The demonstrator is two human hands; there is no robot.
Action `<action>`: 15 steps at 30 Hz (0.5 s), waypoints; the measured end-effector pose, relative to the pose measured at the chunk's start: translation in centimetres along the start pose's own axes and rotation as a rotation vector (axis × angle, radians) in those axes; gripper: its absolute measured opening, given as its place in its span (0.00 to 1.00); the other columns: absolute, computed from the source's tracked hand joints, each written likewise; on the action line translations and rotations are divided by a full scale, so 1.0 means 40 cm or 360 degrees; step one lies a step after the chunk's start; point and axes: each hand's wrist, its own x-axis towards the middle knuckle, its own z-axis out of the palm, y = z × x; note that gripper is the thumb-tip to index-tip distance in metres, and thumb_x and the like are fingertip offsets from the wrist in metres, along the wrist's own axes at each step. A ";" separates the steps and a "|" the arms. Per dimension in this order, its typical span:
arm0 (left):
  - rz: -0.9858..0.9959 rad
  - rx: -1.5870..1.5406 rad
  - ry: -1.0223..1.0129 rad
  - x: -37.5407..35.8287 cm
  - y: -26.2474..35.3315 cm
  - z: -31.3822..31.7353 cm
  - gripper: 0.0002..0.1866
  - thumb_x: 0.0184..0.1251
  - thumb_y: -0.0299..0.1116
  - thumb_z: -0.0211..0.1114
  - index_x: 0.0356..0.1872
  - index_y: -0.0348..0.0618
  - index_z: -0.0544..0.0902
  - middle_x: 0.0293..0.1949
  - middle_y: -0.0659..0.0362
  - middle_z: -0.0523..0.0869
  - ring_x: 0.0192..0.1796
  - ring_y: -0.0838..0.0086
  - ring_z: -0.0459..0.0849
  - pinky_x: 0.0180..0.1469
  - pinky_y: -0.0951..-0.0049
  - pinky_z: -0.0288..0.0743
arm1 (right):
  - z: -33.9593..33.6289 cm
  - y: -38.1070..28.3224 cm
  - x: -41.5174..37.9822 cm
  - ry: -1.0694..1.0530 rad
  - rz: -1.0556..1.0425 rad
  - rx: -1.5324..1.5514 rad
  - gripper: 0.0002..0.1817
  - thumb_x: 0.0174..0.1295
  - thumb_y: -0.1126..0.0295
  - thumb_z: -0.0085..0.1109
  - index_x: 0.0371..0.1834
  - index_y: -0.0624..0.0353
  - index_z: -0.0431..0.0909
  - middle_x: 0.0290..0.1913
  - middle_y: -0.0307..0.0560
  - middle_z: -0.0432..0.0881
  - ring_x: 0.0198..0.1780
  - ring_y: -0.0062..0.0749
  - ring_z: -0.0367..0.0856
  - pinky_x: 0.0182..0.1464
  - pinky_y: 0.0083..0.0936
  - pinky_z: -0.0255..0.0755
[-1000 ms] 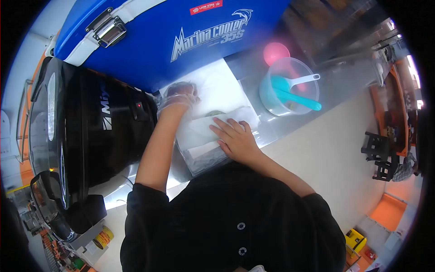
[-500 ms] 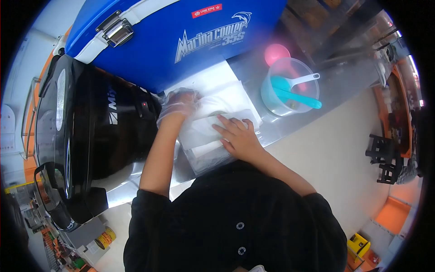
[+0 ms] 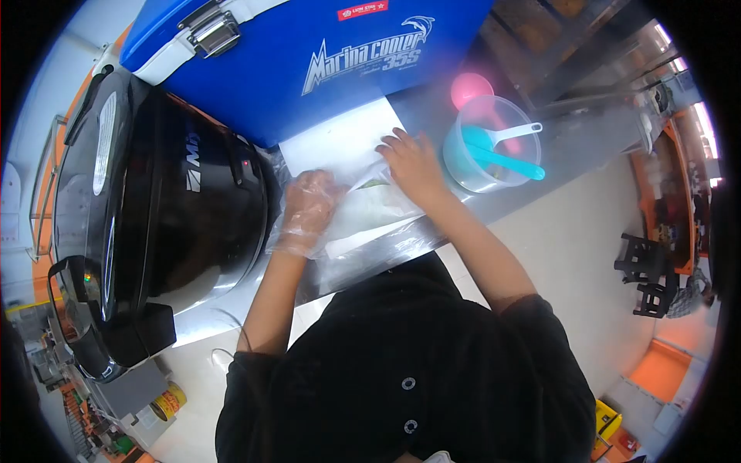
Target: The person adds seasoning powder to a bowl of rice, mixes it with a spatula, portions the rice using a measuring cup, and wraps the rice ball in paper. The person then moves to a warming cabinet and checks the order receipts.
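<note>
White paper sheets (image 3: 336,139) lie stacked on the metal counter in front of me, with clear plastic under their near edge. My left hand (image 3: 309,204), in a loose clear plastic glove, is at the left side of the top sheet, its fingers curled in against the paper. Bare, my right hand (image 3: 413,166) is at the sheet's right side with bent fingers on a raised paper edge; its thumb is hidden. Between the hands a bit of something green (image 3: 376,184) shows on the paper, mostly covered and too small to name.
A black rice cooker (image 3: 208,208) stands at the left. Behind the paper is a blue cooler box (image 3: 309,69). To the right, a clear plastic jug (image 3: 471,174) holds a turquoise spoon (image 3: 509,163) and a white-handled scoop (image 3: 519,133), beside a pink bowl (image 3: 472,91).
My right hand has moved up and away from me, from the near part of the paper to its right side. My left hand has come slightly nearer. More of the green thing shows.
</note>
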 end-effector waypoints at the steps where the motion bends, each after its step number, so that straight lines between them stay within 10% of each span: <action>1: -0.0039 -0.0087 0.0265 -0.004 -0.012 0.021 0.11 0.58 0.31 0.57 0.38 0.61 0.85 0.41 0.65 0.84 0.44 0.69 0.81 0.44 0.61 0.70 | 0.006 0.022 0.009 -0.0132 0.0067 0.0087 0.17 0.54 0.71 0.53 0.49 0.50 0.75 0.51 0.42 0.77 0.56 0.35 0.74 0.58 0.44 0.60; 15: 0.0333 -0.0165 -0.0123 -0.082 -0.011 -0.012 0.11 0.61 0.35 0.59 0.44 0.63 0.82 0.39 0.67 0.83 0.44 0.72 0.79 0.47 0.63 0.68 | -0.027 0.049 -0.209 -0.0117 0.0045 0.0350 0.10 0.48 0.75 0.54 0.35 0.54 0.78 0.37 0.44 0.75 0.47 0.41 0.74 0.49 0.39 0.65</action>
